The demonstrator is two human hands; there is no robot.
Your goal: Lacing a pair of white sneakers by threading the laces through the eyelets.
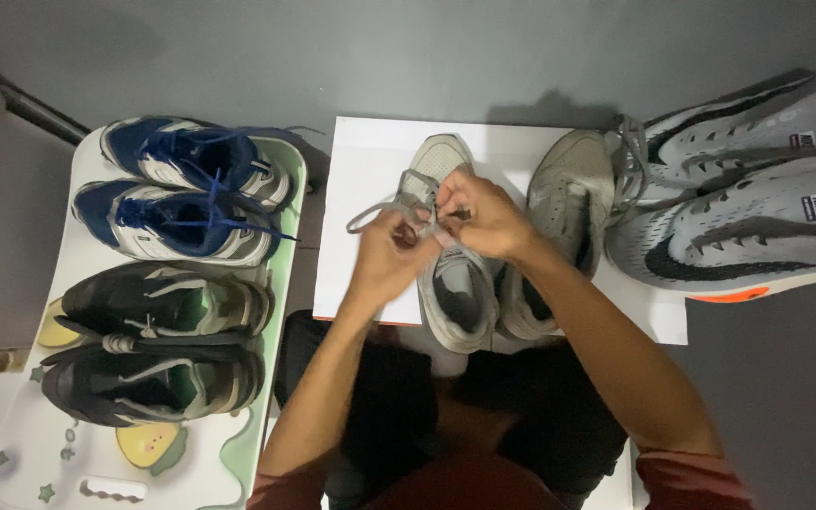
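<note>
Both hands, left hand [387, 247] & right hand [477, 215], pinch the grey lace [367, 216] over a worn grey mesh sneaker [450, 274] on white paper [361, 179]; a loose pinch could let the lace slip free.

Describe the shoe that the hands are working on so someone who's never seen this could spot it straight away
Find the white sheet lying in the middle of the grey floor; two worn grey sneakers sit on it side by side. The one meant is the left sneaker, where the left hand and right hand pinch its grey lace. Its neighbour, the right sneaker, is untouched.
</note>
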